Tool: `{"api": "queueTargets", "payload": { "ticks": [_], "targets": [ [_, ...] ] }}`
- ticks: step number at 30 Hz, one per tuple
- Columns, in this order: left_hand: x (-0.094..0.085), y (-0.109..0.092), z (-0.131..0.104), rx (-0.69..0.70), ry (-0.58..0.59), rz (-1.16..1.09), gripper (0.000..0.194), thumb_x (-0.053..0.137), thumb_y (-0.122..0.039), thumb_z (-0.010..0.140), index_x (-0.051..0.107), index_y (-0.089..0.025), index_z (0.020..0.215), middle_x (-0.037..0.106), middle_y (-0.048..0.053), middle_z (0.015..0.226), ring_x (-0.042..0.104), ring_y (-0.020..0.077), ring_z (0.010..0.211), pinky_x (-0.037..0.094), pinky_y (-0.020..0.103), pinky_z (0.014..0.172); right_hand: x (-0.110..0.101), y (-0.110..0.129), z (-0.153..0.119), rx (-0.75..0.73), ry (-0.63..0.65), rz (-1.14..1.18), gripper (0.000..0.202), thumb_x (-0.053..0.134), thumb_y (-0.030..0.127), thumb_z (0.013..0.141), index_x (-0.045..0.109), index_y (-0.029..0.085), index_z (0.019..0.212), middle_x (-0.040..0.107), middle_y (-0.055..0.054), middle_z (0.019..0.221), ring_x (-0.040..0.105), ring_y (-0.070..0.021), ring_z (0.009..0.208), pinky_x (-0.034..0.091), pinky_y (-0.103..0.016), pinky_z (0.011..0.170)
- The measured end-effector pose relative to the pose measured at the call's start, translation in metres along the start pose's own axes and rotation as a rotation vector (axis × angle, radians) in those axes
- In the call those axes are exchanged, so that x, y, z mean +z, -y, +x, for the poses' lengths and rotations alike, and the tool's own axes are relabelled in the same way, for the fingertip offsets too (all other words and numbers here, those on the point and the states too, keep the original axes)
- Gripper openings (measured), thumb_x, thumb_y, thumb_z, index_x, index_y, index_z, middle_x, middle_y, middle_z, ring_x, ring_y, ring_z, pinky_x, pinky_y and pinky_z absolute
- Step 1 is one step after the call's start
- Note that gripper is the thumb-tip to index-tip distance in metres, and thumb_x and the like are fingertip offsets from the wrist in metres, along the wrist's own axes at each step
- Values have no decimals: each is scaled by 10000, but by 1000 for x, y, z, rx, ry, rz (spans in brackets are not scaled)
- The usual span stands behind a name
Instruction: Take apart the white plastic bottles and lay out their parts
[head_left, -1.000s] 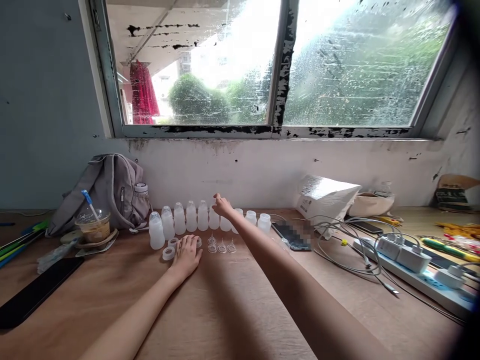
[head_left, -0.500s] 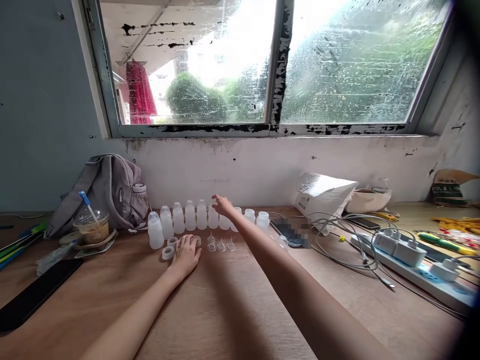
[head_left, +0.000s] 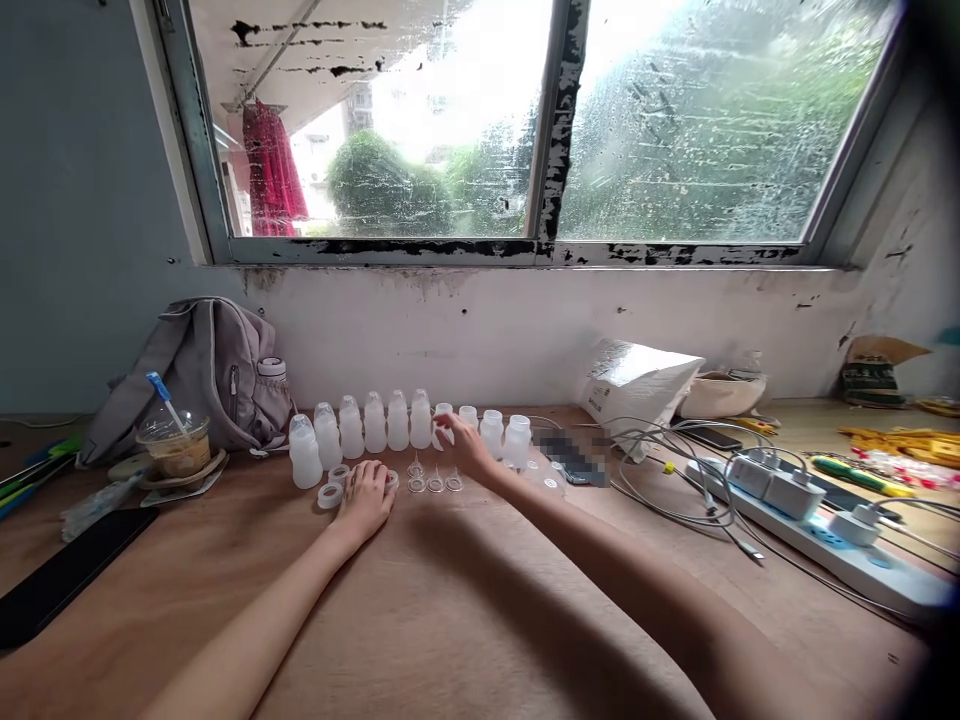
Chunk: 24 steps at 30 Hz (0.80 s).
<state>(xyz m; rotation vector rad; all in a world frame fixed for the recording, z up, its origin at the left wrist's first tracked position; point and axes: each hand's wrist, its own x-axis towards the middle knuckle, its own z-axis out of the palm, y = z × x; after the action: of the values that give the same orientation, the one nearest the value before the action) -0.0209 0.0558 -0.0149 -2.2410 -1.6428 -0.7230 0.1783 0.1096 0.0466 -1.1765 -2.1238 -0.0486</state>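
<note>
Left hand (head_left: 365, 497) lies palm-down, unclenched, beside white rings (head_left: 329, 503) on the surface (head_left: 420, 610); right hand (head_left: 463, 445), fingers bent, is in front of the frosted bottles (head_left: 399, 428), its grip impossible to tell. These bottles stand upright in a row near the wall (head_left: 360, 335), long axes vertical, tops pointing up.

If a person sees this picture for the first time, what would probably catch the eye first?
Probably the wide glass window across the top. Below, frosted white plastic bottles stand in a row along the back of the brown wooden table, the bare right hand before the row's right half. A red cloth hangs behind the window's left pane.
</note>
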Motion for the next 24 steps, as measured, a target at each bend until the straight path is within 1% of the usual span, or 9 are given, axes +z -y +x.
{"api": "queueTargets", "payload": {
  "ticks": [4,7,10,12,13,16,18,20,24],
  "targets": [
    [-2,0,0,4,10,-3,134,418,-276,794,509,-182,820,561,80,927,446,240,977,340,378,815,11,-11,-55,18,30,-24,237,496,160,756,498,135,991,569,-99,968,495,-199,917,375,-296,793],
    [-7,-3,-1,39,-14,-42,121,418,-284,802,497,-193,805,573,55,870,477,223,921,344,368,805,17,-19,-74,70,38,-40,137,500,168,759,533,139,889,584,-105,881,510,-214,853,388,-316,756],
    [-13,-9,-1,79,-78,-105,145,450,-321,794,484,-200,866,572,43,893,490,210,899,342,360,823,14,-17,-78,81,0,4,95,481,209,793,525,164,864,579,-79,857,518,-192,825,401,-302,738],
    [-17,-14,-2,101,-115,-161,216,476,-365,781,468,-199,919,570,44,911,498,206,888,350,358,826,9,-8,-81,10,-31,69,122,487,242,801,514,177,901,568,-69,898,511,-183,850,402,-299,756],
    [-19,-17,-2,113,-129,-195,251,484,-388,775,460,-198,937,569,44,918,502,203,882,355,358,827,6,-2,-82,-48,-21,94,134,494,256,799,516,182,909,565,-67,905,507,-182,857,402,-301,762],
    [-21,-21,-4,163,-148,-315,299,495,-431,763,452,-203,952,565,44,938,511,193,885,371,351,834,-2,18,-89,-242,112,102,135,516,261,785,545,196,900,569,-62,900,501,-183,866,395,-309,779],
    [-22,-21,-6,205,-135,-387,307,500,-435,758,455,-205,956,560,50,955,512,193,903,381,345,835,-5,27,-92,-327,193,108,146,519,229,777,556,206,916,573,-55,909,501,-177,875,385,-309,802],
    [-22,-21,-7,254,-100,-436,317,510,-435,749,463,-200,956,558,58,950,515,196,907,391,341,830,-3,28,-93,-329,209,125,163,506,183,772,555,207,926,577,-47,904,503,-172,872,383,-307,806],
    [-27,-23,-8,325,8,-479,357,530,-417,737,472,-187,1004,562,62,933,523,195,892,401,335,819,6,17,-91,-164,88,163,211,447,79,758,548,184,911,585,-50,884,505,-171,861,401,-307,781]
  ]
}}
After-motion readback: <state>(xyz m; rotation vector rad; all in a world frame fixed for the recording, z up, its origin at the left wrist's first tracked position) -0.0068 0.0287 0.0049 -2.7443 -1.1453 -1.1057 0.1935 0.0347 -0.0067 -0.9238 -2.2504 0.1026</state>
